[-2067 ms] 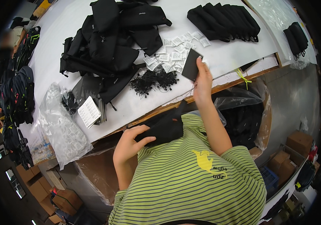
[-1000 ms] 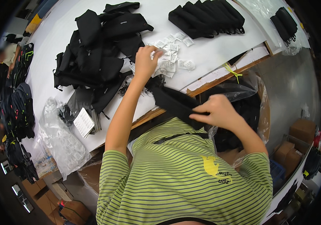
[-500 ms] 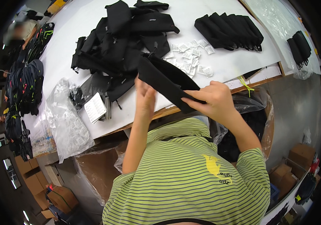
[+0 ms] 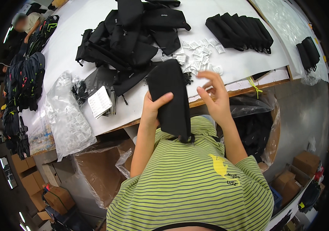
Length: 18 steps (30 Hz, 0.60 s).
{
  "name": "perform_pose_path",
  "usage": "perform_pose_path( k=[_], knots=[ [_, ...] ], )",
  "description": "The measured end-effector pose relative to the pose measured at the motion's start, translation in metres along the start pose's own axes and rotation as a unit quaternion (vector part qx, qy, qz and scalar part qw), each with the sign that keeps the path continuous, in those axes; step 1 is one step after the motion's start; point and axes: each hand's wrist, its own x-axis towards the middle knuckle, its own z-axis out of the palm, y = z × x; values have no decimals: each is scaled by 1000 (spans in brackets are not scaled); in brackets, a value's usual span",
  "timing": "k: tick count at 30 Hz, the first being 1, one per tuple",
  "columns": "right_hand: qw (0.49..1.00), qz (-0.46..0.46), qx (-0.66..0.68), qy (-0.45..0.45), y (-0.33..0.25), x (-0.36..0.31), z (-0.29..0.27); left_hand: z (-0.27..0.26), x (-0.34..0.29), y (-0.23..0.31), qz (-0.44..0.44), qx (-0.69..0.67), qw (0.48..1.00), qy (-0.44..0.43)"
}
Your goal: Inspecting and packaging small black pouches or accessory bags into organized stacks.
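A black fabric pouch (image 4: 169,100) is upright in front of me over the table's near edge. My left hand (image 4: 154,107) grips its left side, thumb lying across the front. To its right, my right hand (image 4: 215,96) is lifted off the pouch, fingers apart and bent, nothing visible in them. Small white packets (image 4: 201,54) lie scattered on the table behind the pouch. A heap of similar black pouches (image 4: 128,42) spreads farther back to the left. A stack of white printed cards (image 4: 100,102) rests left of my left hand.
A row of black pouches (image 4: 239,32) lies at the back right. A clear plastic bag of white packets (image 4: 66,119) hangs over the table edge at left. Below the edge stand plastic-lined cartons (image 4: 103,169). At far left, a person (image 4: 33,25) stands beside dark backpacks (image 4: 24,84).
The pouch has turned from slanting to upright and come closer to me. My left hand has taken hold of its side; my right hand has let go and moved up, opening.
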Motion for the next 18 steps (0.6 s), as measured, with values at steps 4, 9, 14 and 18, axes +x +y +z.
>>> perform_pose_path(
  k=[4, 9, 14, 18],
  knots=[
    [998, -61, -19, -10, -26, 23, 1, 13, -12, -1, -19, 45, 999, -15],
    [989, -77, -123, -36, -21, 27, -6, 17, -16, 1, -14, 25, 1000, -3],
    [955, -170, -189, -152, -29, 12, 1, 1, -4, -9, -17, -95, 994, 44],
    [936, -189, -150, -255, -39, -3, -1, -11, 3, 8, 29, -135, 988, 75]
  ],
)
